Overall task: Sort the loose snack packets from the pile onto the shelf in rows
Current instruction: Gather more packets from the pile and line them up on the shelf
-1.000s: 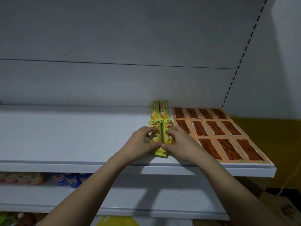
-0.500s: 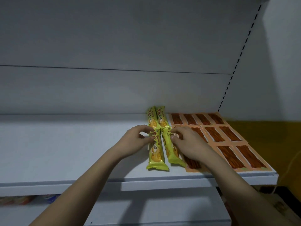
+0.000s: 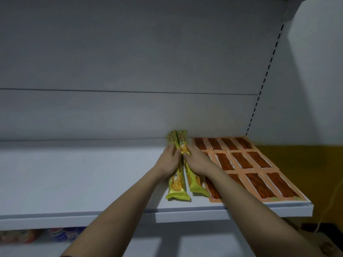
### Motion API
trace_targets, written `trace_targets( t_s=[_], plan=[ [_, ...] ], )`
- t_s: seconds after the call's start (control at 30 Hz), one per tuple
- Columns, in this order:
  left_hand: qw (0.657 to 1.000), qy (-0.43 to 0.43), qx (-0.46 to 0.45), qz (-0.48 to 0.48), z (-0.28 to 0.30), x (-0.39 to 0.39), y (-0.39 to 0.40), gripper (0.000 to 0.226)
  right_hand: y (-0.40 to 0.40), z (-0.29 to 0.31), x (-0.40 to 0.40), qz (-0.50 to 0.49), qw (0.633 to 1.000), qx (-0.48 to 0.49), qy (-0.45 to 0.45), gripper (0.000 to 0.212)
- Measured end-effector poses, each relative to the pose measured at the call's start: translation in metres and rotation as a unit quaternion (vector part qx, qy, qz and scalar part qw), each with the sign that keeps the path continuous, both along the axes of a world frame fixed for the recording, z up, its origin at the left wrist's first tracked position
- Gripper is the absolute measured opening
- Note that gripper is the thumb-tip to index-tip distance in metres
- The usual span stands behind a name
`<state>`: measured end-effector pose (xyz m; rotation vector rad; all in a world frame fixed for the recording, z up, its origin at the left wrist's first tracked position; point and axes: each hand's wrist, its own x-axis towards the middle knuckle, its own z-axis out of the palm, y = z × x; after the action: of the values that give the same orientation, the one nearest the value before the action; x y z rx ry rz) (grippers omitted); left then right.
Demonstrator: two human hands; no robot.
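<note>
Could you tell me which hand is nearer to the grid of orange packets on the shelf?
Right. The right hand lies at the left edge of the orange packets, over them. The left hand sits beyond the yellow packets, farther left.

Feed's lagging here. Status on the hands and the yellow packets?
Left hand and right hand both on rear yellow packets, grip unclear. Front yellow pair flat beside orange packets. Nothing in the way.

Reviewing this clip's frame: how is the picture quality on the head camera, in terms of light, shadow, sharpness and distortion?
Head view: dim, even light, no glare; soft shadows under the shelf; wide-angle bowing shows along its front edge; print on the yellow packets is too soft to read; the left hand and right hand are slightly smeared; lower-shelf goods are blurred.
</note>
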<state>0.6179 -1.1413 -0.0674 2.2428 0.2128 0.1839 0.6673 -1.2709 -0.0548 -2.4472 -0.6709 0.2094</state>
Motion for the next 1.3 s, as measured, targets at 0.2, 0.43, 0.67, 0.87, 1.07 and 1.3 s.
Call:
trace_targets(
  t_s=[0.2, 0.43, 0.67, 0.87, 1.07, 1.3],
  plan=[
    [0.999, -0.024, 0.002, 0.024, -0.009, 0.004, -0.018, 0.031, 0.003, -0.014, 0.000, -0.013, 1.000, -0.001, 0.006, 0.047],
    [0.999, -0.042, 0.010, 0.024, -0.003, 0.003, -0.017, 0.032, 0.001, -0.005, -0.004, -0.017, 0.999, 0.030, -0.025, 0.043],
    [0.993, -0.020, 0.103, 0.057, 0.016, -0.032, 0.014, 0.048, 0.009, 0.031, -0.026, 0.025, 0.993, 0.015, -0.112, 0.042],
    [0.948, 0.079, 0.250, 0.178, 0.037, -0.132, 0.075, 0.055, 0.084, 0.043, -0.086, 0.164, 0.979, -0.011, -0.117, 0.047],
    [0.901, 0.141, 0.261, 0.317, 0.054, -0.264, 0.166, 0.053, 0.185, 0.049, -0.183, 0.304, 0.946, -0.033, -0.106, 0.049],
    [0.872, 0.150, 0.241, 0.399, 0.054, -0.395, 0.280, 0.048, 0.312, 0.051, -0.286, 0.382, 0.914, -0.044, -0.126, 0.046]
  ],
)
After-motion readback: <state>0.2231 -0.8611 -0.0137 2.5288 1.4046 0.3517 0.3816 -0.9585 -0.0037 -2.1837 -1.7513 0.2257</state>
